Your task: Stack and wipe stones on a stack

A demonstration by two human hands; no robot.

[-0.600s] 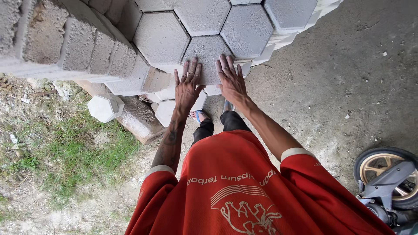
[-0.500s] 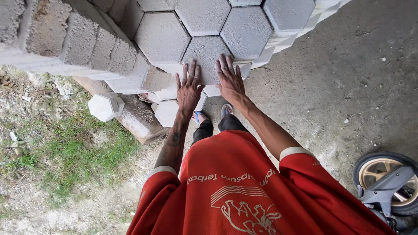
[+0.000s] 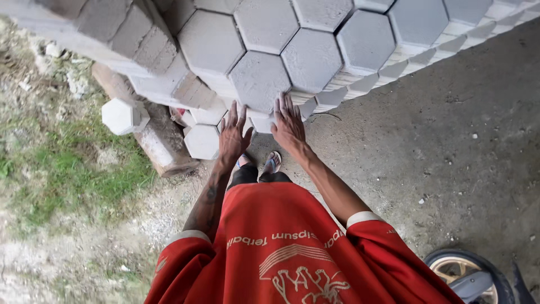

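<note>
No box or basket is in view; what carries things here is the stack of grey hexagonal paving blocks (image 3: pixel 337 34), laid in layers, with the side edges of the lower layers showing under the top one. You stand just before this stack, and your red shirt (image 3: pixel 292 247) fills the bottom of the view.

The ground under you is rough grey concrete (image 3: pixel 450 146) with small stones on it. To your left it changes into dirt and patchy grass (image 3: pixel 56 169). There one loose white hexagonal block (image 3: pixel 124 115) lies beside a long reddish-brown piece (image 3: pixel 160 146) that may be wood or stone. Some more pale blocks (image 3: pixel 201 141) rest low, near the foot of the stack. At the lower right corner you see a wheel (image 3: pixel 467 276) with a dark tyre.

The nearest top block (image 3: pixel 260 79) lies at the front edge of the stack, directly ahead of you. Your left hand (image 3: pixel 233 135) is open, fingers spread, and touches the front edge below this block. Your right hand (image 3: pixel 288 124) is also open and flat, its fingertips on the lower corner of the same block. Neither hand closes around anything.
</note>
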